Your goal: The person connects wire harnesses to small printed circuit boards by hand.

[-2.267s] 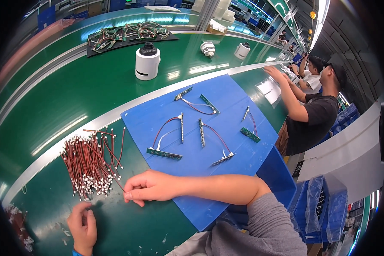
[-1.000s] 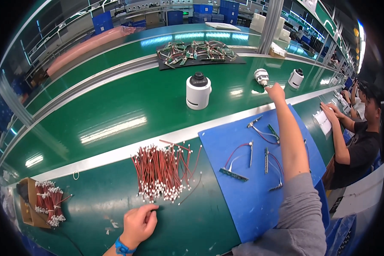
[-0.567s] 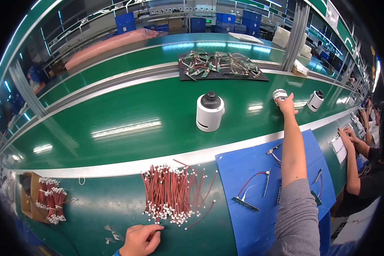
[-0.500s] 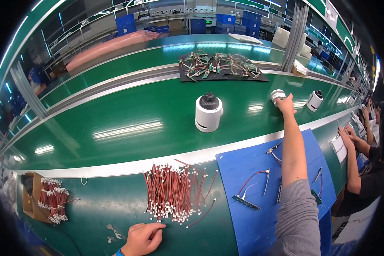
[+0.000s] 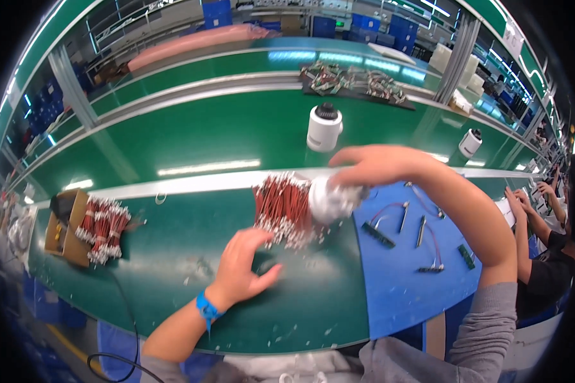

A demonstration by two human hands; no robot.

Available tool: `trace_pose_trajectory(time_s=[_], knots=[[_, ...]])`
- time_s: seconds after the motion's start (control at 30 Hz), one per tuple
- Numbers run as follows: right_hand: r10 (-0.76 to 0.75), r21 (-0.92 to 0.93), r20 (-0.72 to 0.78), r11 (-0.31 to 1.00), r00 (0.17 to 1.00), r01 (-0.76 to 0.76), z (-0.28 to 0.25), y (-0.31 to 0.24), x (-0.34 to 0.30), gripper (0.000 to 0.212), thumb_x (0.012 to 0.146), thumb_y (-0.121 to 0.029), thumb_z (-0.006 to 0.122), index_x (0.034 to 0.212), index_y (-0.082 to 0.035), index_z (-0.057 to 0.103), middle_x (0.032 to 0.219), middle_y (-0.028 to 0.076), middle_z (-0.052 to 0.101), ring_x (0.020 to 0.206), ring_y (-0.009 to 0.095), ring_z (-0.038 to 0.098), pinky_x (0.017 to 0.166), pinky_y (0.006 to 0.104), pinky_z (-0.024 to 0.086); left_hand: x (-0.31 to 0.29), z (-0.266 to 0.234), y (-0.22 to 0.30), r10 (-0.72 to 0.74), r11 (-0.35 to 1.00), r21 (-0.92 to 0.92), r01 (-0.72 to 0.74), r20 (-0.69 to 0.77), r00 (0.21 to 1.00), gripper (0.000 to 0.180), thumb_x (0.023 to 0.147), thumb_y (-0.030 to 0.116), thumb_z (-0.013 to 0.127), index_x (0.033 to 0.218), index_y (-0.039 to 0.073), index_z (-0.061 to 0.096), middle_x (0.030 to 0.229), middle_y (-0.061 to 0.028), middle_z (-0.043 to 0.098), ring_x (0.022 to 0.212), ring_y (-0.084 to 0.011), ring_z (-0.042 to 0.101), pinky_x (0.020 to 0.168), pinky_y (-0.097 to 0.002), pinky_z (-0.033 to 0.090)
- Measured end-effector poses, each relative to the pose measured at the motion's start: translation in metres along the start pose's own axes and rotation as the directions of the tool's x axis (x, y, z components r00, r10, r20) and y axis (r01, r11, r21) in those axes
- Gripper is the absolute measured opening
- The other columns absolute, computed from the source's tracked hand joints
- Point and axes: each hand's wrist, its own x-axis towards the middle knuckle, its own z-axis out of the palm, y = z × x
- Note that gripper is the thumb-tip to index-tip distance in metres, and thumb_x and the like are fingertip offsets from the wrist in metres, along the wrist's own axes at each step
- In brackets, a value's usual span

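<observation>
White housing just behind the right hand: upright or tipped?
Upright. The white housing stands on the green surface, black cap on top.

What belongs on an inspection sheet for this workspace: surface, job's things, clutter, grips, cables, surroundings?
Surface: green bench, blue sheet at right.
Job's things: blurred white part near red wires; circuit boards on the sheet.
Clutter: pale scraps on the bench.
Grips: right hand holds the white part; left hand open, apparently empty.
Cables: red wires heaped; tied wire bundles by a carton; black cable lower left.
Surroundings: two white cylinders beyond; co-worker at right.
</observation>
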Motion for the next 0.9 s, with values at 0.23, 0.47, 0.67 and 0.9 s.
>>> trace_pose_trajectory(time_s=[0.23,0.47,0.67,0.9], knots=[[-0.015,-0.075,0.349,0.996,0.937,0.043,0.145,-0.083,0.018,0.047,0.081,-0.041,0.048,0.104,-0.001,0.061,0.085,0.014,0.066,0.068,0.023,0.067,0.063,0.0333,0.051,-0.040,-0.030,-0.003,-0.072,0.920,-0.303,0.251,0.498,0.864,0.093,0.066,0.024,0.073,0.140,0.002,0.022,0.124,-0.0199,0.048,0.109,-0.0326,0.049,0.096,-0.0400,0.037],[-0.080,0.389,0.120,0.921,0.990,0.027,0.134,-0.050,0.010,0.050,0.090,-0.041,0.048,0.124,-0.003,0.048,0.099,0.008,0.061,0.085,0.016,0.059,0.075,0.0299,0.047,-0.060,-0.025,-0.031,0.074,0.944,-0.313,0.105,0.511,0.856,0.101,0.067,0.030,0.075,0.143,0.003,0.014,0.134,-0.0175,0.039,0.123,-0.0298,0.040,0.105,-0.0383,0.028],[-0.140,0.333,-0.190,0.922,0.972,0.198,0.137,0.021,0.022,0.035,0.088,-0.032,0.053,0.105,-0.003,0.061,0.091,0.008,0.063,0.084,0.017,0.060,0.074,0.0304,0.048,-0.060,0.008,-0.013,-0.003,0.897,-0.398,0.194,0.432,0.902,0.099,0.068,0.033,0.074,0.142,0.004,0.017,0.138,-0.0192,0.035,0.126,-0.0313,0.037,0.105,-0.0388,0.028],[-0.416,-0.257,-0.273,0.901,0.868,0.350,0.187,0.060,0.011,0.024,0.076,-0.012,0.059,0.100,-0.007,0.061,0.098,0.010,0.061,0.092,0.029,0.058,0.078,0.0383,0.048,-0.054,0.020,0.000,-0.100,0.883,-0.400,0.246,0.352,0.931,0.085,0.070,0.026,0.073,0.137,0.004,0.027,0.132,-0.0172,0.041,0.122,-0.0297,0.042,0.102,-0.0383,0.032]])
